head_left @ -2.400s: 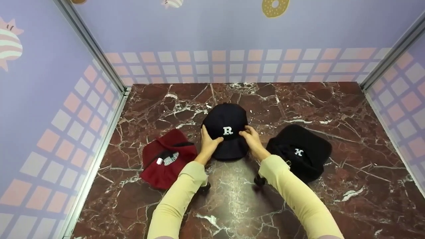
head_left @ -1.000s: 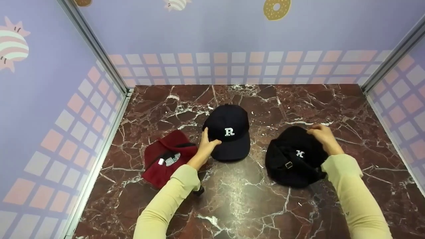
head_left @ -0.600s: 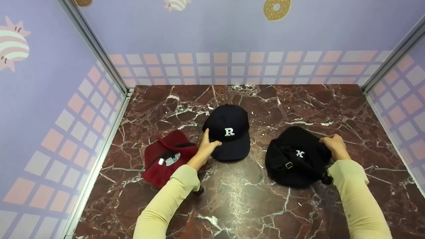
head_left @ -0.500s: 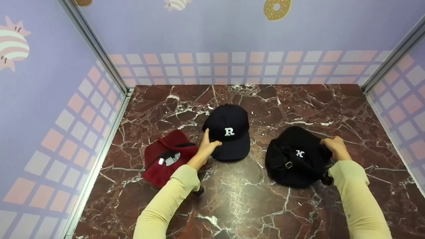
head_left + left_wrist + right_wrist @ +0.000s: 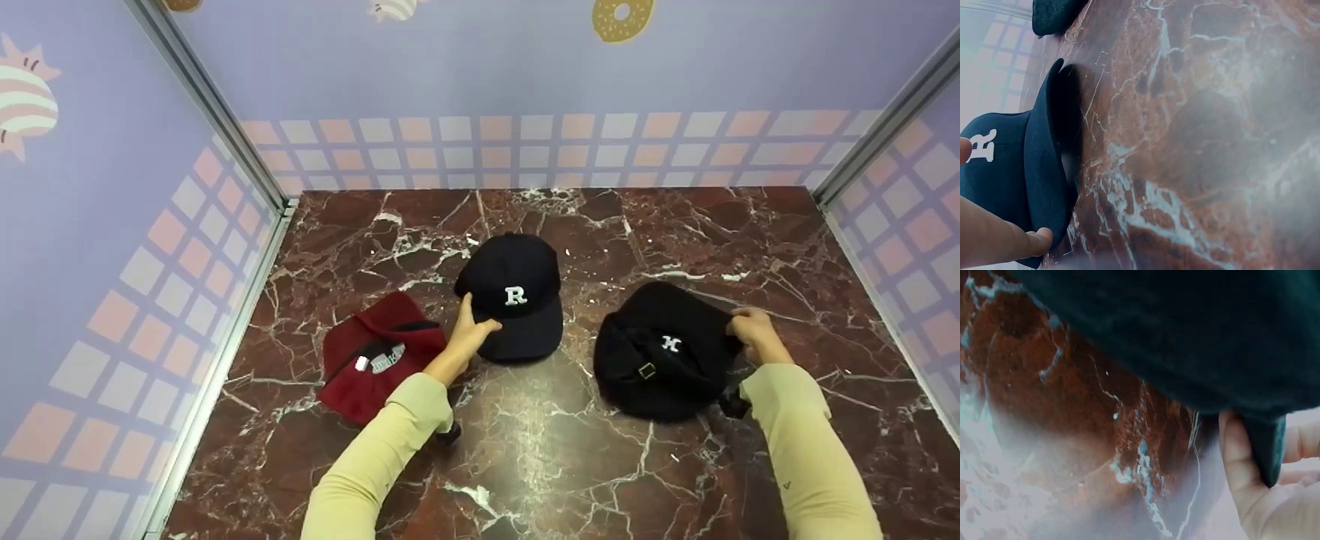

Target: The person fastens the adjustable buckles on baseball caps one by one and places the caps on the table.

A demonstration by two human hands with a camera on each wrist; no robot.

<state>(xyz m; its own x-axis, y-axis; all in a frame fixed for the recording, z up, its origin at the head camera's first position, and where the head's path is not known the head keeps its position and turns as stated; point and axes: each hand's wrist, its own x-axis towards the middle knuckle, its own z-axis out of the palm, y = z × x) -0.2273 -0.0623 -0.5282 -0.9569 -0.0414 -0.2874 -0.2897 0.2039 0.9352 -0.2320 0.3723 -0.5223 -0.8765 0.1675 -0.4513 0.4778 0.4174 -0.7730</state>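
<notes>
A navy baseball cap (image 5: 510,277) with a white R stands in the middle of the head view, its visor toward me. My left hand (image 5: 466,341) holds it by its left side, thumb by the visor; the left wrist view shows a fingertip (image 5: 1044,236) at the visor's edge. To the right lies a black cap (image 5: 637,322), opening up, with a small white emblem inside and a strap with a buckle. My right hand (image 5: 757,334) pinches its right edge; in the right wrist view, dark fabric (image 5: 1266,450) sits between thumb and fingers.
A dark red cap (image 5: 360,397) lies opening up on the left, beside my left forearm. Brown-red marble-patterned tabletop (image 5: 540,450) carries all three caps. Lilac printed panels (image 5: 450,82) enclose it at the back and both sides.
My right hand has left the navy cap, gone over to the black cap and gripped its right edge. The black cap has turned, bringing its buckle into view. My left hand stays at the navy cap.
</notes>
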